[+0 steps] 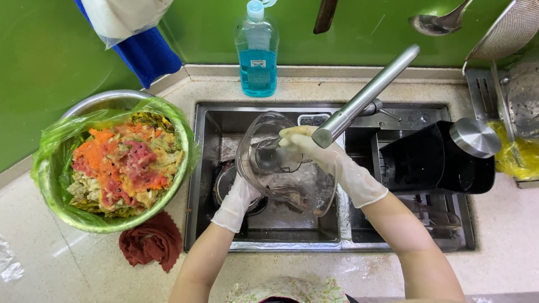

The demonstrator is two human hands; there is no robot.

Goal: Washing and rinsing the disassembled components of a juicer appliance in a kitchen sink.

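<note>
Over the steel sink (209,185) I hold a clear glass jug (283,188), tilted on its side with its mouth toward me. My left hand (238,202), in a white glove, grips the jug from below on its left side. My right hand (314,150), also gloved, reaches into or against the jug's upper part, just under the end of the steel tap spout (365,96). Inside the jug a smaller clear part shows. My fingers are partly hidden behind the glass.
A metal bowl lined with a green bag (115,163) full of food scraps stands left of the sink. A dark red cloth (151,241) lies in front of it. A blue soap bottle (257,53) stands behind. A black appliance base (438,160) sits at the right.
</note>
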